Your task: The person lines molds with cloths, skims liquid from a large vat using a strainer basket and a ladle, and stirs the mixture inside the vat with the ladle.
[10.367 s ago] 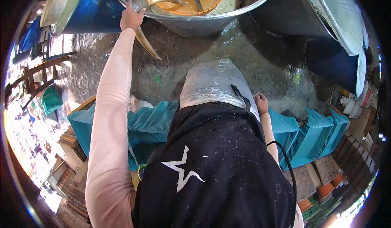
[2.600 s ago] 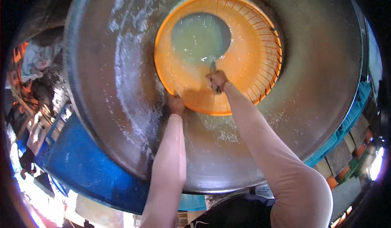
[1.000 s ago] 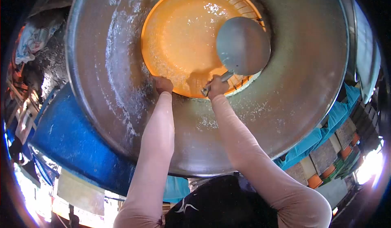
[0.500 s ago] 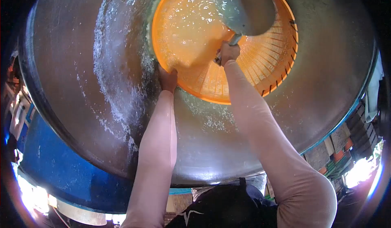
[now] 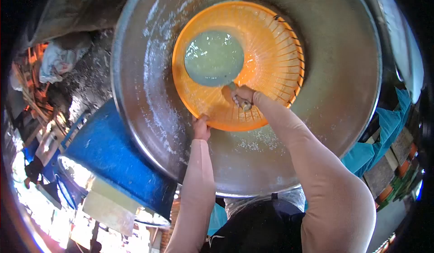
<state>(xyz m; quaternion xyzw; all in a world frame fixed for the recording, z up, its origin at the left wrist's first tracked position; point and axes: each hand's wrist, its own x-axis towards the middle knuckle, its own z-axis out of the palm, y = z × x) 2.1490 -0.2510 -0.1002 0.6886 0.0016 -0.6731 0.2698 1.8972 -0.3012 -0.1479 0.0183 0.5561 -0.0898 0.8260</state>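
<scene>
An orange slotted plastic basket point(image 5: 271, 40) sits inside a wide metal vat point(image 5: 334, 117). My left hand point(image 5: 201, 127) is closed on the basket's near-left rim, fingers over the edge. Wrapped round the handle of a large round ladle point(image 5: 214, 58) is my right hand point(image 5: 244, 97), over the near part of the basket. Cloudy, pale greenish liquid fills the ladle's bowl, which lies within the basket's left half. Light from above glints on the liquid and on the basket's wet inner wall. Dark ties run along the basket's right rim.
A blue plastic barrel point(image 5: 113, 149) stands against the vat's left side. White foamy residue point(image 5: 153, 81) streaks the vat's left inner wall. To the right hangs teal sheeting point(image 5: 375, 135), near stacked tiles or bricks. Wood pieces and a pale sack point(image 5: 63, 61) lie at far left.
The ladle has moved from the basket's upper right to its left half, and its bowl now shows liquid facing up. My left hand keeps the rim. The view takes in more surroundings.
</scene>
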